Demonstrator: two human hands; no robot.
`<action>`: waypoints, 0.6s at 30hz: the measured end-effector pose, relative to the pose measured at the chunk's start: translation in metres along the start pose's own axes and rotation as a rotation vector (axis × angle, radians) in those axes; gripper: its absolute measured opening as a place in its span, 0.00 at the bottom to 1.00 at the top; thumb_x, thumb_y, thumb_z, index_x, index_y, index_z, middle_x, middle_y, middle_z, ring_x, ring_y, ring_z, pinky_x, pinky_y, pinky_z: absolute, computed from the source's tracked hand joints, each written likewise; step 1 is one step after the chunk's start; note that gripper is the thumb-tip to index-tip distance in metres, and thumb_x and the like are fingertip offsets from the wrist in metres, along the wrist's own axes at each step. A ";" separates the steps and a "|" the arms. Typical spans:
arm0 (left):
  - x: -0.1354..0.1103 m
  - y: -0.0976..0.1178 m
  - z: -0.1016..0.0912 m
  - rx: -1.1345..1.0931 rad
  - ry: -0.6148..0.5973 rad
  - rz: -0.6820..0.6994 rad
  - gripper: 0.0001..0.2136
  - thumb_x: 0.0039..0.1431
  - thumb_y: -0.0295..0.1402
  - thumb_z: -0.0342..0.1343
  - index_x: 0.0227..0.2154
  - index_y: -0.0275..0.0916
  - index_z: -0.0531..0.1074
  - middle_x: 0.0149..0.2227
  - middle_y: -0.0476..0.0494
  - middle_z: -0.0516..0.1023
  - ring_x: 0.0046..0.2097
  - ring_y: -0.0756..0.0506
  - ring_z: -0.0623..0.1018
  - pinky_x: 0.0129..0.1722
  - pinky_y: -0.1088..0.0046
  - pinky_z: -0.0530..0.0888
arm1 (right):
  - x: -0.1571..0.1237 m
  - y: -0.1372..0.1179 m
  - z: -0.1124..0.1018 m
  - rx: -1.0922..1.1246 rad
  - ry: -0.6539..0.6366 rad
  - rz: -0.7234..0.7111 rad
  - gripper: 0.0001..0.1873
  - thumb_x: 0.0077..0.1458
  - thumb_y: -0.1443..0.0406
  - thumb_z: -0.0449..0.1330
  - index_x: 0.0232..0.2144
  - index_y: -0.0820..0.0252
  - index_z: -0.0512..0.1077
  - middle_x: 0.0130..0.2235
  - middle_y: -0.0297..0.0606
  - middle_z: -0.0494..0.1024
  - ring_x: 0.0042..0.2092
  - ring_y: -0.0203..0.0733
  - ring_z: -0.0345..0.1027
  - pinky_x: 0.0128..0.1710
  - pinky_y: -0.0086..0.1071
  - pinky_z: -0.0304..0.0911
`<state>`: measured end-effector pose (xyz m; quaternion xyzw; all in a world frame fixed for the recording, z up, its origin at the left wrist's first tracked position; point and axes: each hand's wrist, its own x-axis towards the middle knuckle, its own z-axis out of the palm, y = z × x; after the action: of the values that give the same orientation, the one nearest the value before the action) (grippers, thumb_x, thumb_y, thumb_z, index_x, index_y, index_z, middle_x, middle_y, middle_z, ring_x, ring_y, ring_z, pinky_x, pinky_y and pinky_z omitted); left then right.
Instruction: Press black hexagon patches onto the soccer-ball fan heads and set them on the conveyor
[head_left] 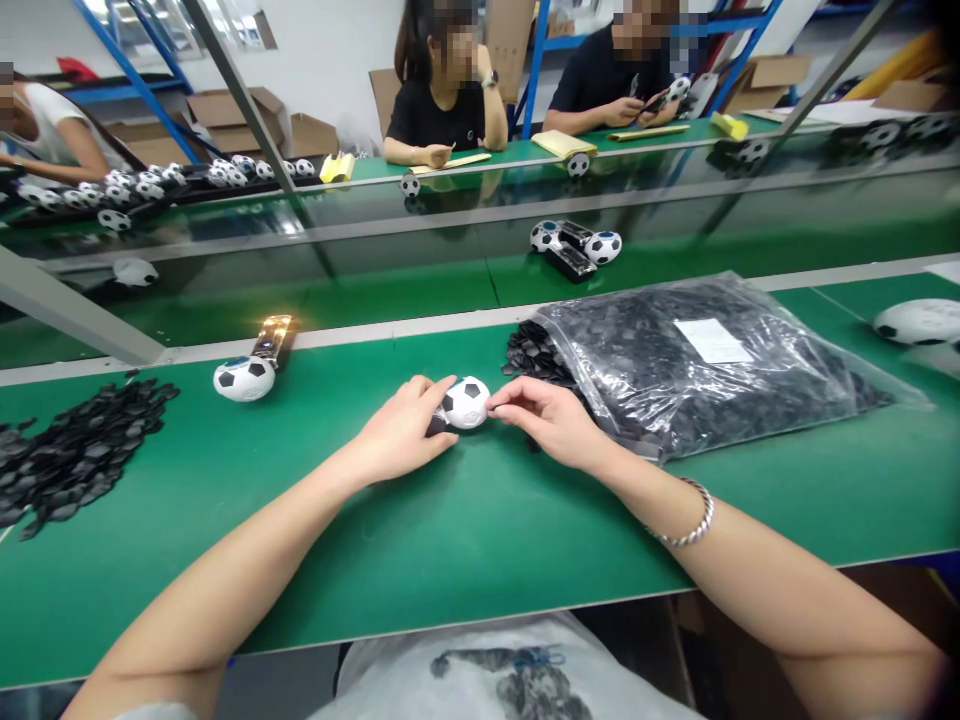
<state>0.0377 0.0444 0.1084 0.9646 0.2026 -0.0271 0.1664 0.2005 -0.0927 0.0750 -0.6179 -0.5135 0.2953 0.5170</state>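
A small football-patterned toy (466,402) sits on the green table (465,540) in front of me. My left hand (405,428) curls round its left side and grips it. From the right, my right hand (546,418) pinches thumb and forefinger against the toy's side; whether a small black patch is between them I cannot make out. A silver bracelet (690,520) circles my right wrist.
A clear bag of black patches (697,360) lies at right, with some spilling out (534,355). A loose heap of black patches (75,450) is at left. Another football toy (244,378) lies beside a lit part (273,338). More toys (576,245) ride the belt; people work at the far table.
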 end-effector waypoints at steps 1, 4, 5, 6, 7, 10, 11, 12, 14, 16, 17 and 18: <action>0.002 -0.003 -0.002 0.021 0.031 -0.004 0.29 0.52 0.39 0.51 0.57 0.41 0.54 0.46 0.40 0.67 0.48 0.39 0.69 0.43 0.66 0.68 | 0.000 -0.001 -0.001 -0.060 0.020 -0.043 0.07 0.51 0.62 0.57 0.31 0.61 0.70 0.33 0.37 0.74 0.35 0.37 0.67 0.37 0.33 0.64; 0.008 -0.015 -0.007 0.091 0.099 -0.077 0.24 0.53 0.40 0.50 0.53 0.41 0.60 0.42 0.40 0.71 0.45 0.38 0.71 0.41 0.64 0.68 | 0.002 -0.001 -0.002 -0.154 0.055 -0.086 0.06 0.51 0.62 0.58 0.29 0.60 0.71 0.32 0.36 0.72 0.34 0.36 0.65 0.35 0.31 0.62; 0.011 -0.020 -0.007 0.083 0.099 -0.106 0.25 0.52 0.41 0.51 0.54 0.41 0.59 0.43 0.40 0.72 0.45 0.38 0.71 0.41 0.64 0.69 | 0.002 -0.001 -0.002 -0.150 0.057 -0.065 0.06 0.51 0.62 0.58 0.29 0.59 0.71 0.31 0.35 0.72 0.32 0.36 0.65 0.34 0.31 0.62; 0.013 -0.026 -0.008 0.055 0.088 -0.125 0.27 0.51 0.42 0.52 0.54 0.42 0.58 0.45 0.40 0.71 0.46 0.37 0.71 0.41 0.63 0.69 | 0.003 0.000 -0.001 -0.138 0.058 -0.037 0.07 0.51 0.62 0.58 0.30 0.59 0.70 0.30 0.34 0.72 0.31 0.35 0.64 0.33 0.31 0.62; 0.014 -0.030 -0.007 0.007 0.062 -0.125 0.29 0.49 0.42 0.53 0.55 0.42 0.57 0.48 0.40 0.70 0.47 0.37 0.71 0.42 0.63 0.69 | 0.003 0.000 0.000 -0.124 0.056 -0.011 0.07 0.51 0.62 0.57 0.30 0.59 0.70 0.29 0.33 0.72 0.30 0.35 0.64 0.32 0.30 0.62; 0.014 -0.037 -0.004 -0.193 -0.053 -0.029 0.29 0.48 0.41 0.55 0.54 0.41 0.58 0.52 0.42 0.68 0.50 0.38 0.69 0.46 0.65 0.67 | 0.002 -0.001 0.001 -0.117 0.043 0.007 0.06 0.52 0.62 0.57 0.30 0.59 0.70 0.28 0.33 0.71 0.30 0.35 0.64 0.32 0.30 0.62; 0.013 -0.035 -0.002 -0.225 -0.079 0.011 0.27 0.49 0.40 0.54 0.53 0.41 0.60 0.51 0.42 0.68 0.50 0.39 0.69 0.47 0.64 0.67 | 0.002 -0.001 0.001 -0.131 0.037 -0.018 0.05 0.52 0.63 0.57 0.29 0.60 0.70 0.29 0.33 0.71 0.31 0.35 0.64 0.33 0.30 0.62; 0.011 -0.033 0.000 -0.226 -0.082 0.039 0.26 0.48 0.40 0.55 0.52 0.40 0.62 0.50 0.42 0.69 0.49 0.39 0.69 0.48 0.64 0.66 | 0.001 -0.001 0.002 -0.148 0.028 -0.053 0.05 0.52 0.64 0.57 0.29 0.60 0.70 0.30 0.34 0.71 0.32 0.35 0.64 0.34 0.31 0.62; 0.008 -0.026 0.004 -0.159 -0.031 0.057 0.26 0.47 0.38 0.56 0.51 0.40 0.63 0.49 0.40 0.69 0.49 0.37 0.68 0.48 0.61 0.65 | 0.000 -0.001 0.002 -0.187 0.007 -0.128 0.04 0.52 0.65 0.57 0.29 0.59 0.71 0.33 0.36 0.70 0.35 0.36 0.65 0.36 0.31 0.63; 0.007 -0.018 0.007 -0.118 0.022 0.043 0.30 0.46 0.37 0.56 0.54 0.39 0.59 0.50 0.39 0.67 0.50 0.37 0.67 0.49 0.60 0.65 | -0.001 0.000 0.002 -0.234 -0.006 -0.183 0.03 0.52 0.66 0.58 0.30 0.59 0.71 0.36 0.37 0.69 0.39 0.38 0.64 0.40 0.33 0.62; 0.008 -0.015 0.008 -0.133 0.037 0.034 0.32 0.46 0.37 0.56 0.56 0.39 0.56 0.51 0.39 0.66 0.51 0.37 0.67 0.49 0.61 0.65 | -0.001 0.001 0.002 -0.258 -0.005 -0.200 0.03 0.51 0.66 0.58 0.30 0.58 0.72 0.38 0.38 0.69 0.42 0.39 0.64 0.43 0.35 0.61; 0.010 -0.013 0.009 -0.160 0.042 0.029 0.33 0.47 0.37 0.56 0.57 0.39 0.55 0.52 0.39 0.65 0.51 0.38 0.67 0.49 0.63 0.65 | -0.001 0.001 0.003 -0.282 -0.002 -0.212 0.02 0.51 0.66 0.59 0.29 0.58 0.72 0.39 0.38 0.68 0.44 0.40 0.63 0.47 0.37 0.60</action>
<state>0.0414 0.0563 0.0946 0.9515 0.1934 0.0120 0.2388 0.1983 -0.0928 0.0729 -0.6263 -0.6129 0.1648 0.4528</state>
